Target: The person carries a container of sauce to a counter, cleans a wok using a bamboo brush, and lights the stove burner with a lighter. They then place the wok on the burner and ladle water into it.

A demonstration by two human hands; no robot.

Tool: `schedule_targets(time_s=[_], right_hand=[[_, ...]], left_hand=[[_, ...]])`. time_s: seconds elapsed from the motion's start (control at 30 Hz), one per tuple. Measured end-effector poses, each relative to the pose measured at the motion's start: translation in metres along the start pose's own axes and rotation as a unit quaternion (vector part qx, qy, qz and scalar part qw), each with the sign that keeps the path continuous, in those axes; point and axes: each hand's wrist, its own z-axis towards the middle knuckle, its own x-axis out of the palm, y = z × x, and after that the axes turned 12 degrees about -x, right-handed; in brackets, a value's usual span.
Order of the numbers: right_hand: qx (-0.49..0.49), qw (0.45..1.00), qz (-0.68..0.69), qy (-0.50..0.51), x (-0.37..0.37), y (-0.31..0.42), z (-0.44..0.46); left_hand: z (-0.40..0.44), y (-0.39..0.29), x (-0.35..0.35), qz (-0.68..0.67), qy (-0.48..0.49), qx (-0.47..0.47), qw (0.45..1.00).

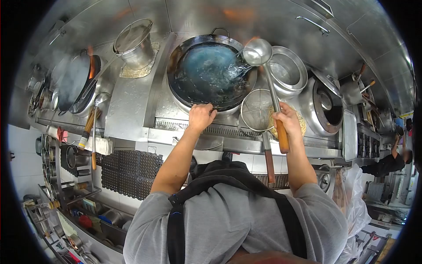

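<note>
A large dark wok (179,93) stands on the burner before me with bluish water in it. My left hand (202,115) is closed on its near rim, the fingers curled over the edge. In my right hand (288,122) is the wooden handle of a long metal ladle (257,53). The ladle's bowl is above the wok's right edge, and water splashes just left of it inside the wok. Below the ladle lies a round wire strainer (256,109) with a wooden handle. Something round and yellowish (301,121) shows partly behind my right hand.
Right of the wok are a metal pot (288,68) and a larger lidded pot (326,103). On the left, a strainer rests over a pot (137,55), and another wok (77,81) steams near flames. A person (391,158) in dark clothes is far right.
</note>
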Motion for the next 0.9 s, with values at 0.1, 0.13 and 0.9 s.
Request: schedule_targets(time_s=[0.1, 0.13, 0.9], right_hand=[[-0.039, 0.997, -0.062, -0.021, -0.024, -0.014, 0.019], [-0.051, 0.994, -0.087, -0.03, -0.039, -0.026, 0.03], [0.056, 0.931, 0.264, -0.245, -0.1, -0.112, 0.175]], left_hand=[[0.001, -0.001, 0.001, 0.007, 0.002, -0.006, 1.0], [0.001, -0.001, 0.002, 0.01, 0.005, -0.004, 1.0], [0.004, -0.01, 0.0, 0.032, 0.004, -0.027, 0.999]])
